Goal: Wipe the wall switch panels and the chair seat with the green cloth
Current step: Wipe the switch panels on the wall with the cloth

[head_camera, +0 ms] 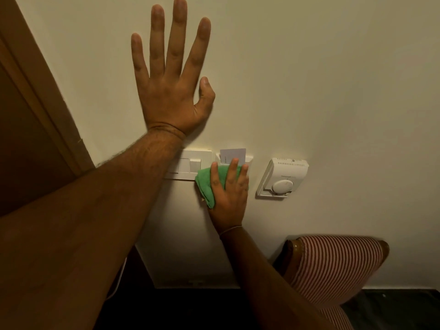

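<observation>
My left hand (171, 75) rests flat on the cream wall above the panels, fingers spread, holding nothing. My right hand (229, 194) presses the folded green cloth (207, 184) against the wall, over the lower part of the key-card holder (234, 157), which has a white card standing in it. To its left is a white switch panel (190, 164), partly hidden by my left forearm. A white thermostat (283, 178) with a round dial hangs to the right. The chair (333, 270), red-and-white striped with a wooden frame, stands at the lower right.
A brown wooden door frame (47, 96) runs down the left side. A white low socket plate (196, 282) sits near the dark floor. A white cable (119, 279) hangs by my left arm.
</observation>
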A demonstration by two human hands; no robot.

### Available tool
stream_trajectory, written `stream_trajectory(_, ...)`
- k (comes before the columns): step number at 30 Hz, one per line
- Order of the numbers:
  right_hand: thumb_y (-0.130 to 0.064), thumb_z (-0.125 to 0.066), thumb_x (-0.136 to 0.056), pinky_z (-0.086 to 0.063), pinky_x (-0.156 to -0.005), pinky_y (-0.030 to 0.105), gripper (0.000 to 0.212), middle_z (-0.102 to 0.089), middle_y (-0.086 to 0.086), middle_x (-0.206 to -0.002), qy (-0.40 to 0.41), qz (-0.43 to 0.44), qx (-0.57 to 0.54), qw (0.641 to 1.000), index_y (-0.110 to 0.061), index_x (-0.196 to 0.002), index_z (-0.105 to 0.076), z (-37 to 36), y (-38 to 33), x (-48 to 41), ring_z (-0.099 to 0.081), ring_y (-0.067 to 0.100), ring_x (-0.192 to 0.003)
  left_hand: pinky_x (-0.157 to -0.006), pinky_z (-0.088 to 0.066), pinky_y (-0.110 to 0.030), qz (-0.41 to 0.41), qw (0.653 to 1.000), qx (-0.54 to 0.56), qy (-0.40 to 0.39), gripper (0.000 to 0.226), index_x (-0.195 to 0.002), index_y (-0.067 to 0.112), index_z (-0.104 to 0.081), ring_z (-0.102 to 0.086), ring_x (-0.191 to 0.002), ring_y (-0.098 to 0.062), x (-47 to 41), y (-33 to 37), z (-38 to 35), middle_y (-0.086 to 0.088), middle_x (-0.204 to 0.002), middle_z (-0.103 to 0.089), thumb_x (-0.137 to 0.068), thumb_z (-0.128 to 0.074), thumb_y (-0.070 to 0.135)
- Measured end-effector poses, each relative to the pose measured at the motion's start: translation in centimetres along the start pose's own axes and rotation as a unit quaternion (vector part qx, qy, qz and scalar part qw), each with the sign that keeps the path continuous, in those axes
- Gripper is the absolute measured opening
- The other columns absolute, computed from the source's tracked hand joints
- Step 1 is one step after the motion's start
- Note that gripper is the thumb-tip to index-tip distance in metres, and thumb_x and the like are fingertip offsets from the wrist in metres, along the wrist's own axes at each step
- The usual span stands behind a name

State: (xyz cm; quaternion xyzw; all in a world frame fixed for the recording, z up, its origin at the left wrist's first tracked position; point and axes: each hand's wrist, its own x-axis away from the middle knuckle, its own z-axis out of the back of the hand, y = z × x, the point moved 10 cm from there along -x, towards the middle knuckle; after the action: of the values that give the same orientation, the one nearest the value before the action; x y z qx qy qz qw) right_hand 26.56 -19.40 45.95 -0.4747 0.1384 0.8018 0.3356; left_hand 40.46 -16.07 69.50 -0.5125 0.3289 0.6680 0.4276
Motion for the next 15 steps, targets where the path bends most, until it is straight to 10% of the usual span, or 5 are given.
stream_trajectory(5,-0.055,-0.057,-0.105,-0.001,-0.136,0.049,0.093,0.015,0.017,-0.180,0.030,-0.071,0.014,0.997,-0.023,-0.175,-0.003,1.5,4.0,0.9,0.009,0.040,-0.167,-0.129,-0.023,-0.072,0.000,1.000,-0.009,-0.001,0.080,-0.174,0.025,-0.029,-0.034,-0.161,-0.048,0.0,0.1,-0.1,-0.021,-0.174,-0.038,-0.101,-0.057,0.046)
stream_trajectory(15,-0.019,-0.062,-0.102,-0.014,-0.134,0.051,0.091,0.003,0.010,-0.181,0.113,-0.083,-0.131,0.981,-0.036,-0.174,-0.009,10.7,4.0,-1.4,0.002,0.035,-0.168,-0.131,-0.020,-0.070,-0.015,1.000,0.014,-0.001,0.091,-0.173,0.033,-0.002,-0.027,-0.163,-0.044,0.0,0.3,-0.1,-0.018,-0.177,-0.033,-0.100,-0.057,0.044)
